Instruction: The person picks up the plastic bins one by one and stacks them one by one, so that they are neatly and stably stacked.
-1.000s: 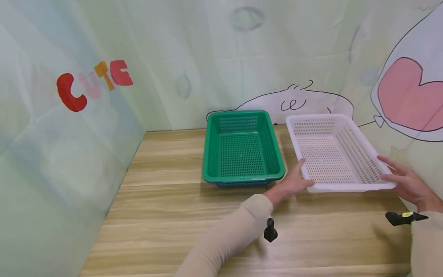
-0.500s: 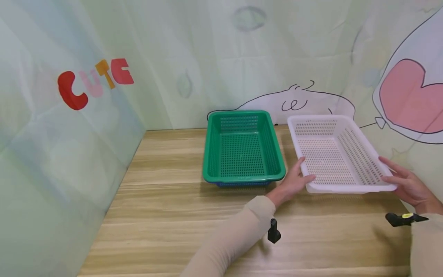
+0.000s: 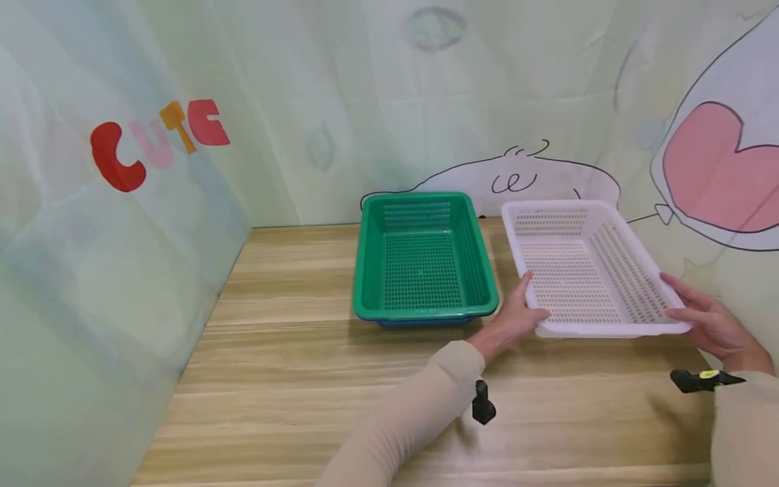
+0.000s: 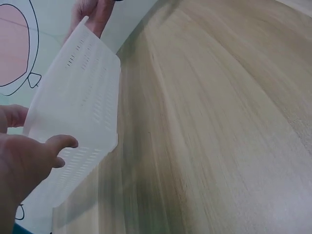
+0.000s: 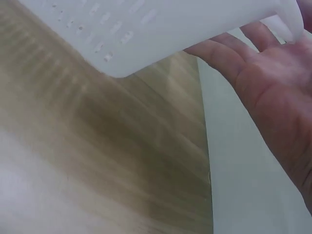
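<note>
A white perforated plastic basket [image 3: 572,270] is at the right of the table, between both hands. My left hand [image 3: 516,318] grips its rim at the near left corner. Round the near right corner my right hand [image 3: 712,321] holds the rim. In the left wrist view, fingers of the left hand [image 4: 29,156] lie along the basket's outer wall. From the right wrist, the palm of the right hand [image 5: 278,83] shows beside the basket's corner [image 5: 117,58]. Whether the base touches the table I cannot tell. A green basket [image 3: 426,314] stands left of it, stacked on a blue basket [image 3: 422,322].
The wood-grain table [image 3: 292,379] stretches out in front and to the left. A printed curtain [image 3: 304,122] hangs behind and along the left side. Each sleeve carries a small black device [image 3: 483,404] near the wrist.
Both hands keep their grip on the white basket, which stays in nearly the same place. Only the head view shifts slightly.
</note>
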A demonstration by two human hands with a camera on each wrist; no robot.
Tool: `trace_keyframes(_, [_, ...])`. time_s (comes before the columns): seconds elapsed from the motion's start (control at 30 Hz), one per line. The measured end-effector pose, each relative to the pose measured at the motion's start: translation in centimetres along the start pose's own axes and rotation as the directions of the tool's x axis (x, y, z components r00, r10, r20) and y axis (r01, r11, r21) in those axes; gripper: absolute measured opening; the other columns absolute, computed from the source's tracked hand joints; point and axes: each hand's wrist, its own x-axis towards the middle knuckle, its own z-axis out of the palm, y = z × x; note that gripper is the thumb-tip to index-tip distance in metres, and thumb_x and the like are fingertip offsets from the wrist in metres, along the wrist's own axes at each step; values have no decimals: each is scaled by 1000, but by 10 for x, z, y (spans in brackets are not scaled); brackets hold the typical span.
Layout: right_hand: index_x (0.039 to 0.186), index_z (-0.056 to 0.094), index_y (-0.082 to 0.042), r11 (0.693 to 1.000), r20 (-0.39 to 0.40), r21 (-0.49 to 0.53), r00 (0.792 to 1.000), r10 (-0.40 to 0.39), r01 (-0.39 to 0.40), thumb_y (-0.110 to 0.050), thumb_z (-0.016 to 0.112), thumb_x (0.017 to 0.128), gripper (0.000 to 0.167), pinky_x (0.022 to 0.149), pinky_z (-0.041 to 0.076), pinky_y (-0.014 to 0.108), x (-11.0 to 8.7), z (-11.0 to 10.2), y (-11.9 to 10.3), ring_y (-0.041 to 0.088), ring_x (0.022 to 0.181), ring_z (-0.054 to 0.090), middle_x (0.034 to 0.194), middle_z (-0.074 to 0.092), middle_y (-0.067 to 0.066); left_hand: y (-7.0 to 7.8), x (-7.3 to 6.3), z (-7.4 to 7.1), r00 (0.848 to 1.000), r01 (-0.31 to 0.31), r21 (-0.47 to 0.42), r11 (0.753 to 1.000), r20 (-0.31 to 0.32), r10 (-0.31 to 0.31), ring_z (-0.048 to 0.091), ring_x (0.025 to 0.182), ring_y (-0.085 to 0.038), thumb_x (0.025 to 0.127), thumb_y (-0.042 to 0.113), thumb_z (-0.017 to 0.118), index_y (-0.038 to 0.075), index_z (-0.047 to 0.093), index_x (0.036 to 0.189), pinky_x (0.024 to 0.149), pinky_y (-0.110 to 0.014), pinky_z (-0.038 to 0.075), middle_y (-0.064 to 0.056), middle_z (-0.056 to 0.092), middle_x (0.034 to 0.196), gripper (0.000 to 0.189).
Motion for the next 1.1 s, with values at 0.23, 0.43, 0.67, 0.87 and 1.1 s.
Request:
trace_keyframes(0.23, [157, 31, -25, 1000, -14, -8, 1000, -16, 16, 16, 39, 99, 71, 78, 58, 30, 4, 6, -14, 8, 104, 64, 131, 61, -17, 20, 1, 0, 1000, 5, 32, 999, -31, -4, 63, 81, -20, 78, -25, 54, 14, 25, 160, 54, -21, 42, -21, 64, 125, 95])
trace_keyframes(0.43, [155, 36, -18, 993, 43, 61, 994, -103, 101, 23, 34, 95, 73, 80, 58, 30, 14, 16, -37, 12, 109, 64, 135, 61, -8, 50, 5, -8, 1000, 3, 50, 999, 12, -3, 52, 59, -11, 81, -22, 55, 18, 26, 160, 45, -17, 34, -20, 69, 117, 94])
trace_keyframes(0.67, [156, 37, -16, 989, -53, -64, 989, -139, 136, 23, 43, 93, 75, 75, 58, 27, 31, 43, -60, 9, 106, 64, 133, 61, -10, 87, 8, -29, 1000, 21, 111, 994, 17, -23, 57, 62, -14, 83, -18, 58, 22, 26, 160, 47, -19, 41, -24, 65, 119, 93])
trace_keyframes(0.87, [159, 29, -16, 978, -36, -168, 991, -132, 124, 22, 46, 92, 78, 77, 57, 24, 47, 75, -78, 8, 110, 61, 137, 54, -5, 122, 5, -59, 997, 4, 156, 988, 70, -16, 66, 107, -41, 87, -17, 54, 22, 17, 162, 68, -34, 57, -30, 55, 136, 92])
trace_keyframes(1.1, [162, 17, -21, 950, 28, -301, 997, -76, 81, 15, 51, 94, 84, 80, 56, 23, 67, 122, -91, 10, 117, 52, 155, 31, 9, 152, -5, -103, 996, -3, 202, 979, 88, -15, 54, 125, -45, 87, -13, 54, 27, 14, 162, 90, -53, 54, -25, 54, 140, 94])
